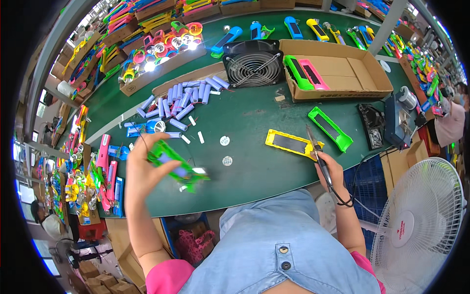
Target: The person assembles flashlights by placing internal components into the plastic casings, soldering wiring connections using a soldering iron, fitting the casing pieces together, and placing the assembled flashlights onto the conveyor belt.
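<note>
Left hand (147, 169): fingers grip green plastic casing (169, 153), trough-shaped, blurred, purple cell (179, 171) inside. Right hand (334, 170): fingers wrapped around soldering iron (323, 168).

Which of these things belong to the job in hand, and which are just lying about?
Seemingly in use:
Green casing, in the left hand
Soldering iron, in the right hand
Yellow casing, by the right hand
Purple cells, piled on the table

Seemingly just around:
White fan, at the right
Pink bundle, below the table
</note>
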The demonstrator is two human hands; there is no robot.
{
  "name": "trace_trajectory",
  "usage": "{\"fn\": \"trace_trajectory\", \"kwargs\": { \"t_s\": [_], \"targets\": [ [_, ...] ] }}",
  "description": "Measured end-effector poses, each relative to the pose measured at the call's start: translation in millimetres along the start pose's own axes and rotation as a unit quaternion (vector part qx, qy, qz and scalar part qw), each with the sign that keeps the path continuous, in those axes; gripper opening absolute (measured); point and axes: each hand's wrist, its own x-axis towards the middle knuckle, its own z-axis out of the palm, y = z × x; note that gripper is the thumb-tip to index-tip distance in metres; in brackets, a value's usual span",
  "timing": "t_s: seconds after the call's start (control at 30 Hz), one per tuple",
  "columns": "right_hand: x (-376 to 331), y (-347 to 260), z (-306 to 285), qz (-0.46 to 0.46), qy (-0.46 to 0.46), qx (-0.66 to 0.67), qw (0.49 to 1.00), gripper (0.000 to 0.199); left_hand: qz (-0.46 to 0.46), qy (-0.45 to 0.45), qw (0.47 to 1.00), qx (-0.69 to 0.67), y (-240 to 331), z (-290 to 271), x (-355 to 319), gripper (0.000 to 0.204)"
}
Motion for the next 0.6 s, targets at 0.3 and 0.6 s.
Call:
{"fn": "trace_trajectory", "kwargs": {
  "t_s": [0.3, 0.6],
  "targets": [
    [8, -15, 25, 0.071, -0.036, 0.088, 0.993, 0.049, -0.175, 0.170, 0.902, -0.355, -2, 186, -58, 0.039],
    [13, -23, 24, 0.016, -0.021, 0.089, 0.996, 0.050, 0.235, 0.029, 0.969, 0.075, 59, 148, -26, 0.017]
  ]
}}
